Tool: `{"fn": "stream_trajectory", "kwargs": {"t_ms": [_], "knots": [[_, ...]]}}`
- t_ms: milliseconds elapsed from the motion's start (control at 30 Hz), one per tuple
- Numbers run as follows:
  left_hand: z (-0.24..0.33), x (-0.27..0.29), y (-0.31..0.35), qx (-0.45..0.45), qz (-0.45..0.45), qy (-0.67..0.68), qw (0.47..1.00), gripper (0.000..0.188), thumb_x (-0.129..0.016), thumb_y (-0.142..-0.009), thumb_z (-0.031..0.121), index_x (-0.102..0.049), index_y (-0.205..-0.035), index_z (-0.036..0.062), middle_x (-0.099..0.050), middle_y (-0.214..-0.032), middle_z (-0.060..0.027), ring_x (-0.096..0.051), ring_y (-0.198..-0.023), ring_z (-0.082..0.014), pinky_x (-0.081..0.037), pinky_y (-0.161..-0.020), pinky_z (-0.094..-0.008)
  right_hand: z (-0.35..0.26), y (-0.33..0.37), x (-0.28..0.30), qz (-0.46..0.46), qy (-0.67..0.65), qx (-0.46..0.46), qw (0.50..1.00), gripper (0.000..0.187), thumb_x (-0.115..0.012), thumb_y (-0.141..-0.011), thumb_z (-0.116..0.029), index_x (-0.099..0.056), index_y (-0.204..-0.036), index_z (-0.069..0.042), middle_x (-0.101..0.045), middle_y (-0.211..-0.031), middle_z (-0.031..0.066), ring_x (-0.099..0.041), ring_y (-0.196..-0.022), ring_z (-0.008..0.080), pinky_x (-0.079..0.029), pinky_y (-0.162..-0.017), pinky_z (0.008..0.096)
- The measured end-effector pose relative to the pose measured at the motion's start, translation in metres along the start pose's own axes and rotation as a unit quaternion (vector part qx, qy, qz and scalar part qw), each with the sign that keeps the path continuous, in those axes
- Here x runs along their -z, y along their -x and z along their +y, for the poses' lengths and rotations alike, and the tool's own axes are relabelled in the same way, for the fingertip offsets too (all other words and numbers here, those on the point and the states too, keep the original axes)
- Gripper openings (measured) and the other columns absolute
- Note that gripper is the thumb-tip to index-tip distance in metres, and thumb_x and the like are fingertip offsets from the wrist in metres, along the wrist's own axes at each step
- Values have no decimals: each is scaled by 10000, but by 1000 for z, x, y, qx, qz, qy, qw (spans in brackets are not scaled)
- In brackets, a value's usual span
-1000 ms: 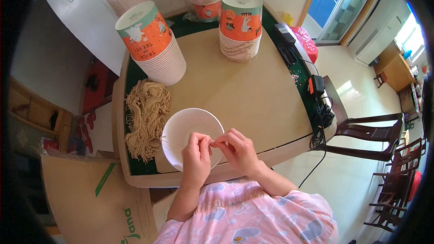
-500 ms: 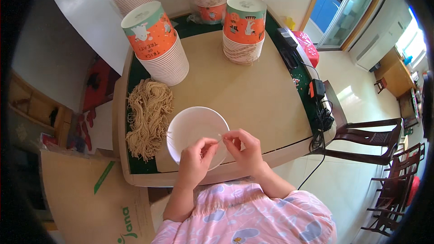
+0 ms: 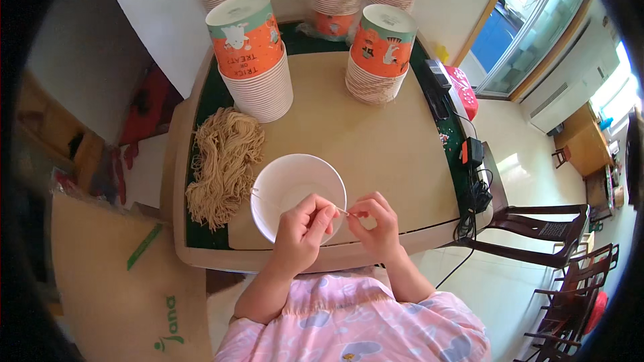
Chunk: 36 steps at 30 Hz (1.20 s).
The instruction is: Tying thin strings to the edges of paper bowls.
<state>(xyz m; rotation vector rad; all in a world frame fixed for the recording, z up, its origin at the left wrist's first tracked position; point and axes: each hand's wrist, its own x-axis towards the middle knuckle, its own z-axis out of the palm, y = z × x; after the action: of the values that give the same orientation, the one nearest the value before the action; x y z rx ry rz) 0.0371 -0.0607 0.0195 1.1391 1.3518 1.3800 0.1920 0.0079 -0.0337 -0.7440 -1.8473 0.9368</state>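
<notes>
Thin cord [image 3: 344, 212] pinched in both hands by the near edge of the desk [image 3: 355, 121]

Our left grip [image 3: 303, 231] is narrow, thumb and fingertips closed on one end of the cord; our right grip [image 3: 376, 228] is narrow too, pinching the other end, with a short length showing between them. Both are at the near right rim of a white tub [image 3: 292, 177], which stands mouth up near the desk's near edge, left of its middle; a short bit of tan strand pokes out at its left rim. Beside it, a tan cord bundle [image 3: 225, 167] lies along the left edge, close to the near left corner. Farther back we see a left tub stack [image 3: 249, 60] toward the far left corner and a right tub stack [image 3: 380, 57] nearer the far right corner, both upside down, orange and green on top. Along the right edge lie black cables [image 3: 475, 194]
</notes>
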Motion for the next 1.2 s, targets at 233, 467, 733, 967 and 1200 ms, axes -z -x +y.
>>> {"fn": "stream_trajectory", "kwargs": {"t_ms": [233, 467, 733, 967, 1200], "knots": [[4, -3, -4, -3, -22, 36, 999, 144, -511, -966, 92, -578, -867, 9, -547, -713, 20, -478, -631, -28, -391, -568, -176, 7, -2, 8, -10, 12, -32, 999, 134, -679, -765, 24, -622, -873, -32, -600, -878, 75, -586, -745, 178, -480, -660, 276], [25, -5, -9, -19, -82, -59, 995, 79, -575, -915, 74, -608, -956, 16, -541, -654, 6, -499, -590, -49, -402, -531, -218, -23, -30, 21, -70, 40, 73, 994, 123, -668, -784, 16, -626, -894, -20, -645, -1003, 127, -624, -897, 262, -498, -793, 335], [19, 76, -48, -15, 66, -213, 975, 156, -611, -872, 53, -613, -1027, 29, -593, -717, -12, -545, -626, -86, -450, -585, -245, 1, -84, 24, -127, -31, -31, 991, 44, -634, -855, -5, -636, -899, -1, -665, -961, 94, -621, -929, 178, -485, -817, 289], [-71, 114, -82, 78, 43, -65, 994, 69, -576, -905, 71, -612, -941, 23, -602, -761, -13, -545, -671, -86, -457, -603, -245, 60, -112, -5, -232, -63, -275, 931, 139, -624, -885, -88, -638, -972, 19, -665, -860, 48, -623, -801, 112, -501, -691, 257], [-47, 89, -68, 56, 33, -174, 983, 121, -623, -886, 116, -599, -852, 2, -600, -785, -84, -565, -686, -146, -465, -623, -315, 118, -93, -10, -384, -83, -288, 873, 417, -670, -851, -181, -588, -1221, -6, -680, -1055, 88, -608, -969, 141, -494, -836, 309]]}}
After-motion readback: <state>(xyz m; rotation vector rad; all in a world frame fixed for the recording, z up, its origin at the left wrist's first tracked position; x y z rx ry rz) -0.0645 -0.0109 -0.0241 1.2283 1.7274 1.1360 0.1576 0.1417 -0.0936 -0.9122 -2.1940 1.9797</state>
